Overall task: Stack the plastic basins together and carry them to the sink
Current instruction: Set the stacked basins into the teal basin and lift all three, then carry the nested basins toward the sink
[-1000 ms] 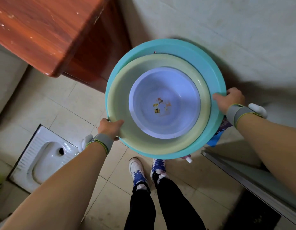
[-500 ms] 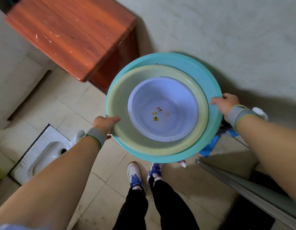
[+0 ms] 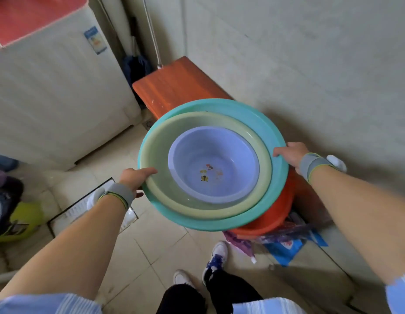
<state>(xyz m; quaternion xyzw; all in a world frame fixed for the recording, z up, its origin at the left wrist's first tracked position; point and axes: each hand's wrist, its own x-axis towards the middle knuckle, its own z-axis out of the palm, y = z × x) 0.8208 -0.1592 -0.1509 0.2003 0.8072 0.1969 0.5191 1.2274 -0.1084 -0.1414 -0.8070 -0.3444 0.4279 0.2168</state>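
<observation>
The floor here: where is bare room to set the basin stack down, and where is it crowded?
Bare tiles lie between the floor grate and the shoes, and below the white appliance. It is crowded at the right, around the orange basin and plastic bags, and at the left edge by the yellow-green object.

Three nested basins held above tiled floor (image 3: pixel 151 245): purple basin (image 3: pixel 213 164) inside pale green basin (image 3: pixel 162 150), inside teal basin (image 3: pixel 274 137). Left hand (image 3: pixel 134 179) and right hand (image 3: pixel 290 152) each clasp the teal rim. Orange basin (image 3: pixel 274 214) below, beside red cabinet (image 3: pixel 174 85).
</observation>
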